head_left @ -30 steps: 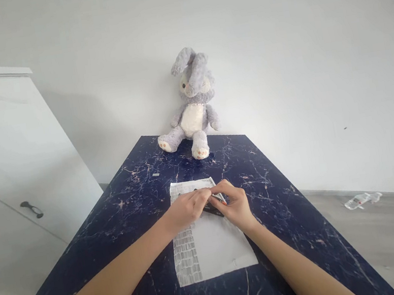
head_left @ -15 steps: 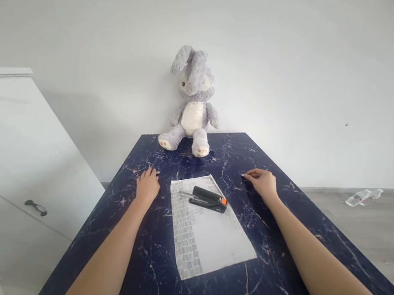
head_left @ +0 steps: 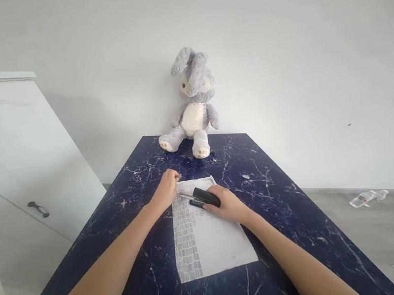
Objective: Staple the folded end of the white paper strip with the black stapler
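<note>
A black stapler (head_left: 207, 196) lies open on the far end of a white printed sheet (head_left: 211, 240), its metal track (head_left: 187, 196) pointing left. My right hand (head_left: 228, 206) grips the stapler's rear end, fingers wrapped round it. My left hand (head_left: 168, 188) rests at the sheet's far left corner, its fingers pinched together just beyond the track's tip. What the pinch holds is too small to make out. A small pale piece (head_left: 245, 176) lies on the dark blue marbled table (head_left: 146, 275) to the right of the sheet.
A grey plush rabbit (head_left: 193, 108) sits at the table's far edge against the white wall. A white cabinet (head_left: 8, 162) stands to the left. A crushed plastic bottle (head_left: 365, 198) lies on the floor at the right.
Both hands first left the stapler and went out to the sides. They have now come back: the right one grips the stapler, the left is pinched by its track. A small piece now lies at the right.
</note>
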A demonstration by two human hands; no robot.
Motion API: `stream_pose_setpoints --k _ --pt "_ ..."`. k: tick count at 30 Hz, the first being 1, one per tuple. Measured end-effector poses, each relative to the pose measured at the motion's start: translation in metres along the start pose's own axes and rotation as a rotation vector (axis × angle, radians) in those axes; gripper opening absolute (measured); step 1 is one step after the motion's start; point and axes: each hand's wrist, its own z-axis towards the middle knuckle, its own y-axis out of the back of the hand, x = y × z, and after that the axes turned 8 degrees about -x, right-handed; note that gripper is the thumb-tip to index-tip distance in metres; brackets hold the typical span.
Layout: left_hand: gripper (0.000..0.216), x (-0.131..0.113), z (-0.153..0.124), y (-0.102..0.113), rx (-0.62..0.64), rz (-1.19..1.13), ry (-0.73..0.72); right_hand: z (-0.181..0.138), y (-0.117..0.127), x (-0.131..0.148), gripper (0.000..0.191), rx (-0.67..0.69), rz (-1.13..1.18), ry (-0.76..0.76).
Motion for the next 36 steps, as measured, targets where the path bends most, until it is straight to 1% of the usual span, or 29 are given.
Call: stream_pose_setpoints --k 2,4,5,7,11,14,26,32,36 --pt "0.022 -0.012 -0.002 0.003 0.133 -0.181 -0.087 0.001 -0.002 0.001 0.014 0.002 -0.002 -0.026" --pt "0.024 -0.02 -0.004 0.01 0.262 -0.271 -0.105 0.001 0.001 -0.003 0.013 -0.009 0.019 -0.039" --pt "0.024 -0.022 -0.004 0.014 0.307 -0.294 -0.099 0.001 0.002 -0.004 0.014 -0.013 0.03 -0.038" --pt "0.025 -0.024 -0.002 0.021 0.375 -0.311 -0.09 0.001 0.005 -0.007 0.016 -0.015 0.049 -0.029" --pt "0.027 -0.024 0.002 0.03 0.459 -0.258 -0.121 0.001 0.004 -0.009 0.016 -0.017 0.069 -0.016" --pt "0.028 -0.025 0.003 0.029 0.474 -0.231 -0.156 0.001 0.003 -0.01 0.017 -0.014 0.072 -0.009" --pt "0.03 -0.022 0.002 0.023 0.392 -0.264 -0.241 0.001 0.003 -0.011 0.017 0.001 0.072 0.003" --pt "0.038 -0.017 0.0 0.017 0.423 -0.044 -0.361 0.002 0.001 -0.013 0.016 0.019 0.06 -0.007" --pt "0.034 -0.017 0.0 0.016 0.403 0.028 -0.418 0.002 0.001 -0.014 0.016 0.026 0.06 -0.012"
